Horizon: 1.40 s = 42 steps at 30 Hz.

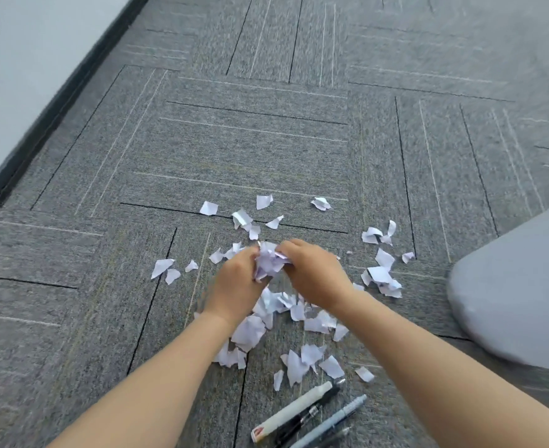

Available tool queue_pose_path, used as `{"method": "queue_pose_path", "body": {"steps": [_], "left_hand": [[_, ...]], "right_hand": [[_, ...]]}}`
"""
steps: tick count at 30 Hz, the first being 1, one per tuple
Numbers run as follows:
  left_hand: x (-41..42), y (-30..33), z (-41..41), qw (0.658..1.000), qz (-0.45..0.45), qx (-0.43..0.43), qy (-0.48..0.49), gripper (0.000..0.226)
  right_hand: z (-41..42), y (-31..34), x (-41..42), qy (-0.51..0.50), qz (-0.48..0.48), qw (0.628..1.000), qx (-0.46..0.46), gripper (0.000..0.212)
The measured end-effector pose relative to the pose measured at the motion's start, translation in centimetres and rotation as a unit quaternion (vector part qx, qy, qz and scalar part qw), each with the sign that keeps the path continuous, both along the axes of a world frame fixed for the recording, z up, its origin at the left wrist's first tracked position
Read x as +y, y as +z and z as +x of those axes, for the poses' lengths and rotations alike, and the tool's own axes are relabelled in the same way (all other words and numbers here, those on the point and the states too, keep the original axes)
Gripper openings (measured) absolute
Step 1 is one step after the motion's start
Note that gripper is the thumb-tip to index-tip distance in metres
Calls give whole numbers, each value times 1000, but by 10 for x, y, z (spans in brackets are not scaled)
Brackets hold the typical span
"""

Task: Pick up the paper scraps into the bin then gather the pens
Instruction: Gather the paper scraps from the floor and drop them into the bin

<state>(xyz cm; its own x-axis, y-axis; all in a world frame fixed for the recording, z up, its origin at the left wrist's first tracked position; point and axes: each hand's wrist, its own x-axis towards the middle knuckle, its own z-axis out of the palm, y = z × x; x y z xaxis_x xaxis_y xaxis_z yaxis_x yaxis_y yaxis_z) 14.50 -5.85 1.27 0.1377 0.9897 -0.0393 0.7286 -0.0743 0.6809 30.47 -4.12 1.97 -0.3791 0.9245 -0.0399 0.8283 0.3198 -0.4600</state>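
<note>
Several white paper scraps lie scattered over the grey carpet in the middle of the view. My left hand and my right hand meet above the pile, and both grip one crumpled bunch of scraps between them. Loose scraps lie beneath and around both wrists. Close to me, at the bottom, several pens lie side by side: a white one, a black one and a pale blue one. No bin shows in the view.
A grey rounded object, maybe a lid or seat, fills the right edge. A white wall with a dark skirting board runs along the left. The carpet stretches ahead.
</note>
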Motion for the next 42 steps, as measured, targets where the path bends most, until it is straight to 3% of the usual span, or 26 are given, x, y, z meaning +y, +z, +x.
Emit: {"method": "queue_pose_path", "body": {"steps": [6,11,14,16,20,22,24,26,28,31,35,40,42], "left_hand": [[57,118,127,963,179,-160,-122,21],[62,205,268,921,225,-188,-258,21],[42,218,340,920,166,-174,-311,18],[26,212,376,921,125,-119,-350,12],[14,181,407,924,14,-26,-382,12],[16,168,406,926,-14,-25,-377,25],[19,163,402,926,-17,-22,-377,48],[21,163,395,927,-10,-29,-374,64],[25,167,386,930,24,-67,-359,53],[33,172,362,932,109,-155,-309,36],[53,161,300,925,183,-218,-253,25],[61,91,181,972,138,-119,-148,21],[51,48,129,988,84,-20,-129,39]], "right_hand": [[112,136,2,-192,170,966,13,8],[229,218,-37,-356,245,902,-12,12],[283,222,-70,-447,209,870,-14,11],[305,210,-88,-492,176,853,-2,11],[332,189,-106,-523,10,852,33,8],[338,184,-109,-520,-50,850,64,8],[340,182,-112,-520,-80,846,81,43],[339,183,-112,-521,-83,846,75,56],[329,188,-110,-526,-55,846,73,49],[294,202,-101,-509,61,855,83,32],[218,211,-77,-415,162,885,134,21],[136,159,-46,-316,131,925,164,16],[117,109,-40,-294,41,945,137,23]]}}
